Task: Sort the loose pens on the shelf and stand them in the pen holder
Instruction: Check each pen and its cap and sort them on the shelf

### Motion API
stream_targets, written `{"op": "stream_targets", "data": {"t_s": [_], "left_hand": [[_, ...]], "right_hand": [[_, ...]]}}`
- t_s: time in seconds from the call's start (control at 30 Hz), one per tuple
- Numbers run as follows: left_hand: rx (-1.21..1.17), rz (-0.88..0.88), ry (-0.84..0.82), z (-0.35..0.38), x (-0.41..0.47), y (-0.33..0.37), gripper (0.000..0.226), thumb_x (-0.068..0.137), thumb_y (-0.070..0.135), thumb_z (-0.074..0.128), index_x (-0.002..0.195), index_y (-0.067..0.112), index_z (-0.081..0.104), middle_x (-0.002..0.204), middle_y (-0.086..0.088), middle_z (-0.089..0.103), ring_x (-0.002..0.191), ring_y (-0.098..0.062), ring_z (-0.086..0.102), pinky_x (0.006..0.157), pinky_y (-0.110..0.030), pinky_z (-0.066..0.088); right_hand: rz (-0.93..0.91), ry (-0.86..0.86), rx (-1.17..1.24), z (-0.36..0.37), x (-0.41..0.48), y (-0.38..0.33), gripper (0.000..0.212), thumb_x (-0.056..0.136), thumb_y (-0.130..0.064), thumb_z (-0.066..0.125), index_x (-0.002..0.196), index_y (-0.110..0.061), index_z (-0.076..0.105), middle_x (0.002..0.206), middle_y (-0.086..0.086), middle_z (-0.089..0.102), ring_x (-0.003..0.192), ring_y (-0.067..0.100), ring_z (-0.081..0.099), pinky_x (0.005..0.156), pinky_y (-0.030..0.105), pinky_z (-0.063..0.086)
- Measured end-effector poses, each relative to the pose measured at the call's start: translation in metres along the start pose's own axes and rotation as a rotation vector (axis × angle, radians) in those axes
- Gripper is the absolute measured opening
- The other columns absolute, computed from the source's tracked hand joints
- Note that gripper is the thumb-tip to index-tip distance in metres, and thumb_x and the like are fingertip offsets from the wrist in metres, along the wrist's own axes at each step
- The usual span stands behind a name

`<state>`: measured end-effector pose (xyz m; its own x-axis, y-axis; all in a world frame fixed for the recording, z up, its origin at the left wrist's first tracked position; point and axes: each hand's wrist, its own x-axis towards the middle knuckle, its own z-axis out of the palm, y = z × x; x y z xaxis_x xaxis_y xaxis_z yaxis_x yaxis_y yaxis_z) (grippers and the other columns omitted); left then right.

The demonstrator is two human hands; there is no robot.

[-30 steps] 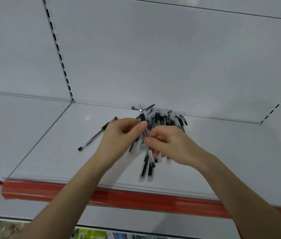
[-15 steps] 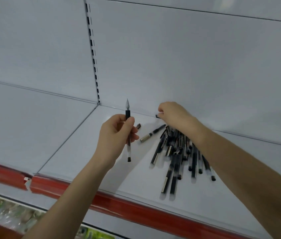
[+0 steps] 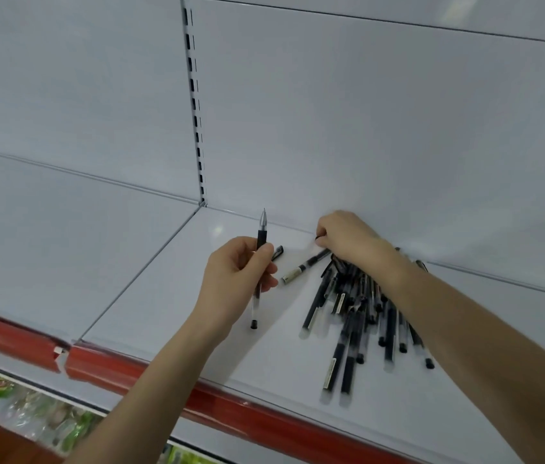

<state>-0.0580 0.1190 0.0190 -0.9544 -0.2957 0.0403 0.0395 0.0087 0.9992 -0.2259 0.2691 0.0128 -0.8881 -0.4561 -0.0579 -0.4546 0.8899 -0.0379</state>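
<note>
A pile of several black and clear pens lies on the white shelf, fanned toward the front edge. My left hand holds one uncapped clear pen upright, its metal tip pointing up. My right hand reaches over the pile to the back of the shelf, fingers pinched on a small black piece that looks like a pen cap. A single black pen lies apart between the hands, and a small black cap lies by my left thumb. No pen holder is in view.
The shelf has a red front strip and a white back panel with a slotted upright. Green packaged goods sit on the lower shelf at bottom left.
A second ago both hands worked together on one pen above the pile. Now my left hand holds the pen alone and my right hand has reached to the back of the shelf.
</note>
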Motion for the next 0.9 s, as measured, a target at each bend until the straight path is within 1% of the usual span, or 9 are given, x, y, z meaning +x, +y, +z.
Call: {"op": "stream_targets", "data": {"t_s": [0.1, 0.17, 0.2, 0.27, 0.37, 0.53, 0.63, 0.73, 0.9], "left_hand": [[0.019, 0.006, -0.020, 0.001, -0.002, 0.001, 0.016, 0.091, 0.018, 0.055, 0.078, 0.011, 0.059, 0.065, -0.002, 0.062, 0.050, -0.009, 0.057, 0.051, -0.016, 0.048], [0.036, 0.022, -0.033, 0.003, -0.004, 0.003, 0.017, 0.090, 0.019, 0.055, 0.076, 0.012, 0.059, 0.059, 0.003, 0.059, 0.048, -0.010, 0.052, 0.050, -0.018, 0.046], [0.041, 0.035, -0.042, 0.004, -0.004, 0.004, 0.017, 0.090, 0.019, 0.055, 0.076, 0.012, 0.060, 0.056, 0.006, 0.058, 0.046, -0.009, 0.050, 0.049, -0.020, 0.045], [0.054, 0.065, -0.071, 0.008, -0.007, 0.008, 0.016, 0.090, 0.018, 0.054, 0.077, 0.010, 0.061, 0.051, 0.008, 0.055, 0.043, -0.007, 0.045, 0.045, -0.018, 0.041], [0.051, 0.106, -0.128, 0.017, -0.012, 0.015, 0.014, 0.089, 0.018, 0.055, 0.083, 0.009, 0.064, 0.052, 0.009, 0.053, 0.044, -0.008, 0.040, 0.042, -0.018, 0.035], [0.016, 0.148, -0.182, 0.029, -0.020, 0.026, 0.011, 0.087, 0.019, 0.057, 0.083, 0.016, 0.067, 0.052, 0.008, 0.052, 0.046, -0.010, 0.038, 0.042, -0.016, 0.034], [0.000, 0.179, -0.216, 0.037, -0.025, 0.031, 0.012, 0.087, 0.018, 0.057, 0.080, 0.016, 0.068, 0.057, -0.001, 0.052, 0.049, -0.012, 0.038, 0.042, -0.016, 0.033], [0.011, 0.197, -0.250, 0.042, -0.028, 0.035, 0.014, 0.088, 0.017, 0.057, 0.080, 0.013, 0.067, 0.063, -0.010, 0.050, 0.047, -0.010, 0.038, 0.042, -0.015, 0.034], [0.043, 0.211, -0.286, 0.045, -0.032, 0.038, 0.017, 0.089, 0.014, 0.055, 0.078, 0.022, 0.066, 0.067, -0.012, 0.051, 0.046, -0.007, 0.038, 0.043, -0.014, 0.034]], "right_hand": [[-0.029, 0.124, 0.200, -0.007, -0.011, 0.000, 0.020, 0.093, -0.028, 0.049, 0.102, -0.016, 0.061, 0.105, 0.002, 0.060, 0.097, 0.021, 0.057, 0.085, 0.034, 0.047], [-0.010, 0.262, 0.473, -0.022, -0.028, -0.008, 0.018, 0.094, -0.029, 0.048, 0.105, -0.020, 0.059, 0.098, -0.005, 0.059, 0.091, 0.014, 0.057, 0.081, 0.027, 0.047], [-0.003, 0.320, 0.651, -0.032, -0.038, -0.013, 0.017, 0.094, -0.025, 0.049, 0.106, -0.016, 0.059, 0.094, -0.004, 0.060, 0.088, 0.013, 0.057, 0.080, 0.024, 0.047], [-0.024, 0.404, 1.011, -0.052, -0.059, -0.023, 0.012, 0.093, -0.013, 0.050, 0.102, -0.010, 0.057, 0.083, 0.000, 0.062, 0.080, 0.011, 0.060, 0.077, 0.025, 0.052], [-0.058, 0.461, 1.341, -0.073, -0.088, -0.029, 0.010, 0.093, -0.006, 0.050, 0.099, -0.010, 0.057, 0.079, 0.004, 0.066, 0.071, 0.009, 0.064, 0.072, 0.022, 0.056], [-0.073, 0.550, 1.444, -0.087, -0.121, -0.030, 0.016, 0.092, -0.006, 0.051, 0.094, -0.019, 0.060, 0.074, 0.002, 0.068, 0.073, 0.010, 0.065, 0.069, 0.020, 0.054], [-0.078, 0.572, 1.435, -0.088, -0.133, -0.028, 0.017, 0.092, -0.005, 0.051, 0.093, -0.019, 0.060, 0.070, -0.002, 0.069, 0.074, 0.008, 0.066, 0.069, 0.019, 0.054], [-0.093, 0.563, 1.407, -0.084, -0.142, -0.028, 0.017, 0.092, -0.004, 0.050, 0.094, -0.018, 0.060, 0.077, 0.000, 0.069, 0.074, 0.007, 0.066, 0.069, 0.020, 0.055], [-0.089, 0.572, 1.397, -0.078, -0.150, -0.030, 0.016, 0.092, -0.005, 0.051, 0.094, -0.018, 0.060, 0.081, 0.003, 0.068, 0.073, 0.006, 0.066, 0.071, 0.021, 0.056]]}}
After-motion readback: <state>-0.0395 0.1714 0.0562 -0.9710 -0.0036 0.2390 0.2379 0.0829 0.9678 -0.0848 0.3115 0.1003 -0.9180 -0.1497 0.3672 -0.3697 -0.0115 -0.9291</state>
